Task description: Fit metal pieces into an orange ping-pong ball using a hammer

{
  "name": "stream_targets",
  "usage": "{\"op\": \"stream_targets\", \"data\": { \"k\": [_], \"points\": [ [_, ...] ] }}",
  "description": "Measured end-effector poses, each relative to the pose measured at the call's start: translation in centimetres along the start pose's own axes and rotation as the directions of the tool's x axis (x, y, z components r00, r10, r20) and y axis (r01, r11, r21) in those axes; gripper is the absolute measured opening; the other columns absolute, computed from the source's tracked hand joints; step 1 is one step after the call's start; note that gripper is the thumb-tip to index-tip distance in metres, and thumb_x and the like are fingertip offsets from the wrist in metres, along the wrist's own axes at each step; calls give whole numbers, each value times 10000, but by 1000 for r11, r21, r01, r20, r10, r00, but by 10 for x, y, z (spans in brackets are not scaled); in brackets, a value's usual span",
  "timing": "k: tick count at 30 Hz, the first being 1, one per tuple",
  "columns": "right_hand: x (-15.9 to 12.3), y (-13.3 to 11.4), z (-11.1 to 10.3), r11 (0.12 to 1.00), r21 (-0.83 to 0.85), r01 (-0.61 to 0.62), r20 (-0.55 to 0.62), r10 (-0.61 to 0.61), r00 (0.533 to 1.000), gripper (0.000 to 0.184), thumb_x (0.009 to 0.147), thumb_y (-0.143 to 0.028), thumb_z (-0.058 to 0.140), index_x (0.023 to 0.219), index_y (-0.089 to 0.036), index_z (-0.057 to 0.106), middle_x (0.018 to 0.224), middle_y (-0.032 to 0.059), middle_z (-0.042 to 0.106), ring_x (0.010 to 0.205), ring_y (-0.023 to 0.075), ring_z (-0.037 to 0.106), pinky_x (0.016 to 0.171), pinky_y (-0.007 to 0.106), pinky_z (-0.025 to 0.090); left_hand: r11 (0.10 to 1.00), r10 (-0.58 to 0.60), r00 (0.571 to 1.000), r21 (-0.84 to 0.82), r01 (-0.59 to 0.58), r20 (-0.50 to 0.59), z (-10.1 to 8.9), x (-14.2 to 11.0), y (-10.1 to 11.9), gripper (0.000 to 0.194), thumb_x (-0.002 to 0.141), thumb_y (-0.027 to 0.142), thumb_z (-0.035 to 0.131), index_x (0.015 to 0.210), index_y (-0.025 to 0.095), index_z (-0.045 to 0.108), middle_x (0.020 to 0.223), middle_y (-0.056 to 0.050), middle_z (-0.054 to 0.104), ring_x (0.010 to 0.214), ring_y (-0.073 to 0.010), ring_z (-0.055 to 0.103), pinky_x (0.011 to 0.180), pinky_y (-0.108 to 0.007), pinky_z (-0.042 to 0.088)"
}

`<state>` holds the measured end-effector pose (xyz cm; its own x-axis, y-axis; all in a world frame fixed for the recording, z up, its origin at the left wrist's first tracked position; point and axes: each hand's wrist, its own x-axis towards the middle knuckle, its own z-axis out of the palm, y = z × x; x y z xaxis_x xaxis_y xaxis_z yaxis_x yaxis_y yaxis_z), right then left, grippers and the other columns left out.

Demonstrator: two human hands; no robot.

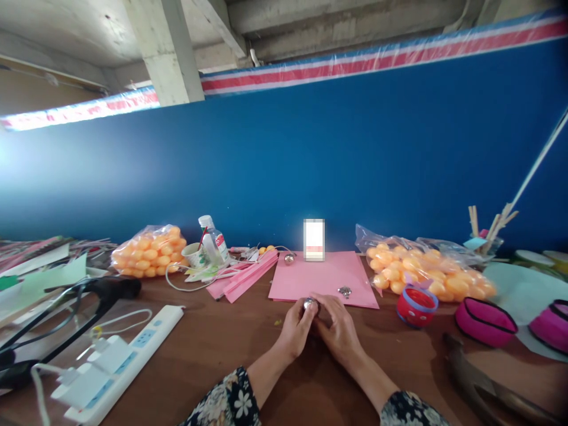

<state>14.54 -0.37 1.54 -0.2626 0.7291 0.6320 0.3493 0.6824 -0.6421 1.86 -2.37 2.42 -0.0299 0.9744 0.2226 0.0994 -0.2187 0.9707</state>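
Note:
Just in front of the pink paper sheets, my two hands meet over the brown table. Between their fingertips sits a shiny silver ball. My left hand is closed, its thumb and fingers pressed on the ball. My right hand curls in from the other side with its fingers at the same ball; part of its grip is hidden. A similar silver ball rests at the upper left corner of the pink paper. Several small silver pieces lie in a cluster near its right edge.
Bags of orange balls stand left and right. Beside the left bag are a paper cup and a bottle. Nearer lie a power strip, a red round container, magenta pouches and a dark curved object.

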Motion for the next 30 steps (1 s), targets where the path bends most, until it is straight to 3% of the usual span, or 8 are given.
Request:
{"op": "stream_targets", "data": {
  "k": [3, 8, 13, 17, 30],
  "points": [
    [-1, 4, 2, 1000, -20, -23, -39, 22, 999, 355, 742, -197, 541, 1096, -205, 530, 1045, 80, 598, 981, 219, 529, 852, 388, 441, 999, -39, 999, -35, 40, 11, 1, -1, 1, 344, 790, 439, 434, 835, 126, 571, 730, -22, 583, 684, -145, 521, 627, -253, 415],
    [-1, 9, 3, 994, -74, -83, -113, 74, 991, 329, 743, -232, 537, 1068, -183, 534, 1022, 92, 597, 957, 219, 537, 823, 371, 460, 997, 80, 997, -21, -80, -12, 3, -2, 7, 296, 757, 337, 533, 987, 152, 535, 915, -55, 620, 851, -172, 570, 784, -290, 442],
    [-2, 11, 4, 993, -98, -64, -72, 57, 996, 396, 694, -134, 515, 1084, -203, 524, 1053, 74, 586, 988, 219, 524, 843, 374, 454, 997, 73, 997, -4, -73, -34, 3, 0, 1, 319, 742, 284, 554, 1036, 165, 518, 963, -66, 628, 883, -175, 590, 807, -306, 463],
    [-3, 10, 4, 992, -100, -75, -47, 70, 996, 453, 717, -152, 501, 1165, -212, 474, 1113, 79, 560, 1011, 219, 523, 851, 382, 456, 990, 108, 991, 100, -101, -76, 2, 0, 1, 321, 771, 296, 514, 1070, 183, 529, 1025, -61, 621, 939, -180, 573, 854, -317, 439],
    [-4, 8, 2, 995, -92, -47, -12, 46, 999, 405, 763, -212, 524, 1166, -208, 483, 1103, 89, 572, 1006, 221, 526, 843, 383, 457, 972, 111, 992, 213, -97, -54, -1, 0, 7, 327, 838, 384, 356, 874, 155, 587, 772, -43, 634, 712, -161, 575, 670, -264, 441]
  ]
}}
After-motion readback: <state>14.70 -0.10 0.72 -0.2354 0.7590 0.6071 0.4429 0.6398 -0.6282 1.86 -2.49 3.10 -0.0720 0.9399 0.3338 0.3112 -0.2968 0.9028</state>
